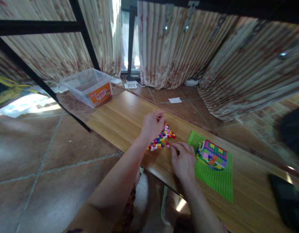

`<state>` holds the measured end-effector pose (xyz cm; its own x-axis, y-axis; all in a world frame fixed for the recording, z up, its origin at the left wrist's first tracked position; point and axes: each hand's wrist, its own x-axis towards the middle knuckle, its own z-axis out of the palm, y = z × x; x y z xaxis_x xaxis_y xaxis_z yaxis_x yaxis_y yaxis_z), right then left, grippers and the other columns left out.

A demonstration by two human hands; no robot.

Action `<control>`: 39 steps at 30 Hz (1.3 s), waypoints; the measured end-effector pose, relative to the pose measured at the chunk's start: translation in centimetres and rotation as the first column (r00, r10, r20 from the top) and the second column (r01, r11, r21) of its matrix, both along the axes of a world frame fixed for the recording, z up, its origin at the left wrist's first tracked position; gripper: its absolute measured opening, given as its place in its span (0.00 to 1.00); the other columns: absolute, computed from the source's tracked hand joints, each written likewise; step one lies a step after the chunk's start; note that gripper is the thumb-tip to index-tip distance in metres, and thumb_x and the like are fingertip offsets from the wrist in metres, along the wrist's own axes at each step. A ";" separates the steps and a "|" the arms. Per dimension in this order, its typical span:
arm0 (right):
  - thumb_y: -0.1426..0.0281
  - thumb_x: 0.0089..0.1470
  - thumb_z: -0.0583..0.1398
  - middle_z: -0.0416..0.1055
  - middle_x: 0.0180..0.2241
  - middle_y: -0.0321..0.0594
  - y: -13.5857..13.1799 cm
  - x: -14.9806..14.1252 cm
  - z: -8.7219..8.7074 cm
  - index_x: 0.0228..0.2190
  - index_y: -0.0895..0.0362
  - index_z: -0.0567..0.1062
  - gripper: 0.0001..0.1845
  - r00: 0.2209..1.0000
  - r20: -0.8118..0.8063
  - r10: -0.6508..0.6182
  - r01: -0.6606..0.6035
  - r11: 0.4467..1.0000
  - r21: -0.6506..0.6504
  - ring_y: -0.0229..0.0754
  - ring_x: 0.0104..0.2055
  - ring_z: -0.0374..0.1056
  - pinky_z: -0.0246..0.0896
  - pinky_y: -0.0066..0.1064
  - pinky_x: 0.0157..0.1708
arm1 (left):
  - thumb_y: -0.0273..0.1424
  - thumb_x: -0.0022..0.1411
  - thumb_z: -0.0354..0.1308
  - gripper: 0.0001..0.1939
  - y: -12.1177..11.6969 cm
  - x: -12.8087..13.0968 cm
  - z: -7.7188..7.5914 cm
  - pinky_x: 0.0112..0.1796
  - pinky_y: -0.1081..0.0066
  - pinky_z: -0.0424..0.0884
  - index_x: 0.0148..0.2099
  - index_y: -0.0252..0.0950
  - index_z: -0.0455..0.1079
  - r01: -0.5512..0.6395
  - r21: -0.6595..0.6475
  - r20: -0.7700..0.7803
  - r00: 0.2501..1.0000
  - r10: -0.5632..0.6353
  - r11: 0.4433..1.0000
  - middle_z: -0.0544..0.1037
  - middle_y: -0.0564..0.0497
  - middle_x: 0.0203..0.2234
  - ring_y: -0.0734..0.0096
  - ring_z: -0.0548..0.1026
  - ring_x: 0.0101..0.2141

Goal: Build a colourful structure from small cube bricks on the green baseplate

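A loose pile of small multicoloured building bricks (161, 139) lies on the wooden table. Over the pile's far left side is my left hand (151, 127), its fingers curled down and together; whatever they hold is hidden. My right hand (184, 160) rests close to the near right edge of the pile, with thumb and index finger drawn together in a pinch. Anything between those fingertips is too small to make out. Just right of that hand lies a green baseplate (214, 183), bearing a hollow-looking, multicoloured brick structure (211, 155).
The long wooden table (120, 113) runs from upper left to lower right. A clear plastic bin (87, 85) with an orange label stands beyond its left end. A dark flat object (285, 200) lies at the right. Black metal frame bars (87, 48) and curtains (161, 48) stand behind.
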<state>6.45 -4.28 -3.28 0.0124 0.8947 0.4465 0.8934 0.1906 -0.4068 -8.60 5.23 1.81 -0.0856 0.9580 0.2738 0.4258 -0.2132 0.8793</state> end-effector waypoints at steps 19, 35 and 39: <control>0.68 0.56 0.57 0.75 0.36 0.41 -0.4 -1.1 1.3 0.34 0.55 0.77 0.08 0.949 -0.309 0.067 -0.060 0.998 0.032 0.43 0.40 0.67 0.62 0.38 0.42 | 0.25 0.58 0.55 0.11 -0.2 0.1 0.2 0.43 0.69 0.72 0.41 0.33 0.76 0.123 -0.060 -0.037 0.991 -0.126 0.991 0.81 0.47 0.35 0.68 0.77 0.38; 0.64 0.55 0.60 0.74 0.36 0.41 -1.3 3.4 2.8 0.33 0.55 0.77 0.08 0.858 -0.514 -0.004 0.102 0.981 0.162 0.42 0.40 0.69 0.65 0.37 0.40 | 0.28 0.54 0.63 0.07 -3.6 5.3 0.9 0.28 0.78 0.68 0.37 0.31 0.75 0.719 -0.461 0.729 0.641 -0.239 0.520 0.78 0.50 0.23 0.79 0.75 0.24; 0.63 0.55 0.60 0.74 0.36 0.41 -1.9 4.5 2.9 0.32 0.54 0.78 0.09 0.866 -0.500 -0.016 0.099 0.985 0.140 0.42 0.41 0.69 0.65 0.37 0.40 | 0.30 0.49 0.68 0.11 -3.8 6.1 0.5 0.30 0.77 0.69 0.36 0.32 0.75 0.738 -0.456 0.744 0.623 -0.241 0.497 0.78 0.51 0.23 0.80 0.74 0.24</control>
